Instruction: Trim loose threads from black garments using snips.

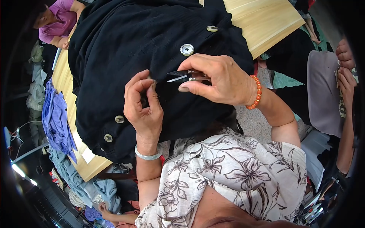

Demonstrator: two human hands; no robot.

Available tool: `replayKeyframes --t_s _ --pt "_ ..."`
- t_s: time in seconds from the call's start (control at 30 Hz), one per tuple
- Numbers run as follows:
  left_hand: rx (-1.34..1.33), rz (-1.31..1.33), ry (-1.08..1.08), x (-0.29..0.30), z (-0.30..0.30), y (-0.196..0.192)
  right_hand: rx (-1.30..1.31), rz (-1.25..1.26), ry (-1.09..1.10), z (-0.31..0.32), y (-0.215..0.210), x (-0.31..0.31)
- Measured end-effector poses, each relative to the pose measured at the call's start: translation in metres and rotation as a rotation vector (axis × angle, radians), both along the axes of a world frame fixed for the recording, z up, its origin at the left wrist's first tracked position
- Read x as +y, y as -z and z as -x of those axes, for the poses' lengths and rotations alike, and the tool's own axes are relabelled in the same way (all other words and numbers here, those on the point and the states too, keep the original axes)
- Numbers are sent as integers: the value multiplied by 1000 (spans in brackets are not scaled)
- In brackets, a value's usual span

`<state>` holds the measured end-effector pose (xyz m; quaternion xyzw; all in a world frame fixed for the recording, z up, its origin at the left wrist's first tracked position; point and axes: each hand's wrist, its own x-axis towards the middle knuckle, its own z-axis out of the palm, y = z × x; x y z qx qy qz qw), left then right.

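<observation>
A black knitted garment (114,64) with several round buttons lies spread over the table in front of me. My right hand (218,78) grips a pair of thread snips (190,76), their blades parted and pointing left toward my other hand. Just above that hand sits a pale button (187,49), and farther off a second button (212,28). My left hand (143,100) is over the garment with thumb and fingertips drawn together in a pinch; what is between them is too small to make out. Two more buttons, one of them a greenish button (119,119), lie to its lower left.
The light wooden table (266,22) shows past the garment. A purple cloth (57,114) hangs at its left edge. A person in a pink top (61,21) works at the far left. At the right, another person's hands (345,76) are beside a grey cloth (323,87).
</observation>
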<state>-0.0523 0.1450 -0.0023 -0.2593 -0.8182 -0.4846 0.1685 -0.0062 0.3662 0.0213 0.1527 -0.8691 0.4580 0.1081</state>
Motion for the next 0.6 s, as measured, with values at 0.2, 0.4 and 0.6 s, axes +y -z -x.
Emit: replayKeyframes --t_s 0.2,0.4,0.6 --pt "-50 11 -18 1 -5 -5 112 -214 53 7 -3 -12" --pt "215 280 -20 8 -12 -23 24 -189 129 5 -2 8" --pt "340 532 5 15 4 -11 70 -192 144 -1 9 13"
